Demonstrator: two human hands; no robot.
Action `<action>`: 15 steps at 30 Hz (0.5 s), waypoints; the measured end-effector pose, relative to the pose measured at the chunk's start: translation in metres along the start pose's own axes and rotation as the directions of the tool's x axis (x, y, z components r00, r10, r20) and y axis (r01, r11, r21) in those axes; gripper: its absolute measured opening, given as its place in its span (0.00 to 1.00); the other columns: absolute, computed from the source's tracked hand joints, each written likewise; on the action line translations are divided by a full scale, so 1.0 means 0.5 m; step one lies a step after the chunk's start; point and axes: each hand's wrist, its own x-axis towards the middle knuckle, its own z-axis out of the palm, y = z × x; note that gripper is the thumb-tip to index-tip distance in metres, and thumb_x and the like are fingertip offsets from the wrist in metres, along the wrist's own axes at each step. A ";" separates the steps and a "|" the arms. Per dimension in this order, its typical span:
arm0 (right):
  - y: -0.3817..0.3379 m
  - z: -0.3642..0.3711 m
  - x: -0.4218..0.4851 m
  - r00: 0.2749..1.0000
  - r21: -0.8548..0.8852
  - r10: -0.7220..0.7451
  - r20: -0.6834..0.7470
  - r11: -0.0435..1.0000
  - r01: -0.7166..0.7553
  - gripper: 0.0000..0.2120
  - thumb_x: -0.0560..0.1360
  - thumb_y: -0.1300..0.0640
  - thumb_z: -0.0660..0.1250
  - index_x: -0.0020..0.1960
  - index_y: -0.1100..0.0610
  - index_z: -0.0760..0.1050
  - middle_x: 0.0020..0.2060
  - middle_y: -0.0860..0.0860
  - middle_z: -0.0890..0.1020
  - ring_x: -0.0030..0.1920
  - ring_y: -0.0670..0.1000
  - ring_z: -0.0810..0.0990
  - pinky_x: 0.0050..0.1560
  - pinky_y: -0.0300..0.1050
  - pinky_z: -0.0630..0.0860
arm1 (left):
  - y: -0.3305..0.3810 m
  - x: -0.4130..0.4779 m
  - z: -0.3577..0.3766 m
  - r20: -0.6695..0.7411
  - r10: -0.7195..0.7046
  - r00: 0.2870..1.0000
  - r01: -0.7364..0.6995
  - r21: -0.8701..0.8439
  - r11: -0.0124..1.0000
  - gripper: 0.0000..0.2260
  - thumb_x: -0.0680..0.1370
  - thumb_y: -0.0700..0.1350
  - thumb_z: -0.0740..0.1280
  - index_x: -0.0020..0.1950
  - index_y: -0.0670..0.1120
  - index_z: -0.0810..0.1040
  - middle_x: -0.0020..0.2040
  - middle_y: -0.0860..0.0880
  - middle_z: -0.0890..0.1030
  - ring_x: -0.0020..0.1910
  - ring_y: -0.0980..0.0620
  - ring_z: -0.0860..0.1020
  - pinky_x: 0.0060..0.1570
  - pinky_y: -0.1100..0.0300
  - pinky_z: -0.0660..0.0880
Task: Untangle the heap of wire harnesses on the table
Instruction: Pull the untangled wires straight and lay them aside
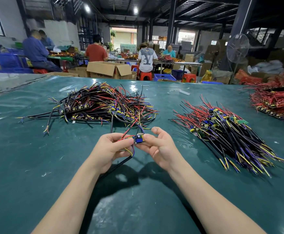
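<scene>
A tangled heap of wire harnesses (100, 103), black, red, yellow and blue with small circuit boards, lies at the table's centre left. Just in front of it both hands hold one harness above the table. My left hand (111, 150) pinches its red, yellow and blue wires beside the small circuit board (138, 139). My right hand (159, 146) pinches the board's right end between thumb and fingers. The harness's black cable (119, 164) runs down and left under my left wrist. Its red wire leads back toward the heap.
A sorted pile of harnesses (225, 130) lies laid side by side on the right. A red-wired heap (278, 100) sits at the far right edge. The green table cover (36, 166) spreads all round. Seated workers, cardboard boxes, stools and a fan stand beyond the table.
</scene>
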 end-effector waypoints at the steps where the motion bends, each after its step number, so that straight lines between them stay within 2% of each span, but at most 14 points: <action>1: 0.001 0.000 -0.001 1.000 0.014 0.004 0.005 1.000 -0.004 0.16 0.75 0.76 0.55 0.44 0.56 0.58 0.28 0.58 0.82 0.28 0.53 0.83 0.33 0.44 0.81 | -0.001 0.000 -0.001 0.017 -0.014 1.000 0.014 -0.001 1.000 0.08 0.72 0.34 0.65 0.35 0.42 0.80 0.24 0.50 0.77 0.24 0.59 0.76 0.26 0.67 0.74; 7: 0.002 0.000 -0.006 0.999 0.041 0.037 0.023 0.998 -0.038 0.14 0.74 0.75 0.56 0.43 0.56 0.60 0.29 0.58 0.83 0.29 0.53 0.83 0.33 0.44 0.81 | 0.004 -0.001 -0.012 0.120 -0.068 0.990 0.072 -0.029 0.997 0.10 0.69 0.36 0.65 0.34 0.44 0.85 0.26 0.49 0.77 0.25 0.58 0.75 0.25 0.67 0.74; 10: 0.000 0.003 -0.004 0.997 0.112 0.055 0.054 0.992 -0.061 0.12 0.69 0.71 0.60 0.42 0.56 0.62 0.29 0.58 0.82 0.28 0.53 0.83 0.31 0.43 0.80 | 0.010 -0.009 -0.011 0.185 -0.060 0.981 0.076 -0.078 0.994 0.09 0.67 0.38 0.65 0.33 0.45 0.85 0.25 0.50 0.78 0.23 0.58 0.75 0.24 0.67 0.72; 13: -0.004 -0.002 0.002 1.000 0.182 0.004 -0.001 0.983 -0.004 0.11 0.70 0.73 0.59 0.42 0.57 0.65 0.30 0.57 0.82 0.30 0.53 0.83 0.36 0.47 0.82 | 0.008 0.003 -0.025 0.023 -0.057 0.998 0.057 -0.026 0.998 0.13 0.73 0.36 0.65 0.32 0.46 0.84 0.27 0.51 0.80 0.26 0.58 0.77 0.26 0.68 0.74; 15: -0.005 -0.010 0.006 0.994 0.200 -0.022 -0.108 0.979 0.044 0.11 0.74 0.74 0.57 0.43 0.59 0.68 0.30 0.56 0.82 0.30 0.52 0.83 0.38 0.46 0.82 | 0.001 0.013 -0.041 -0.233 -0.030 0.972 0.055 0.101 0.993 0.09 0.74 0.36 0.67 0.37 0.45 0.83 0.33 0.48 0.82 0.35 0.51 0.80 0.31 0.64 0.78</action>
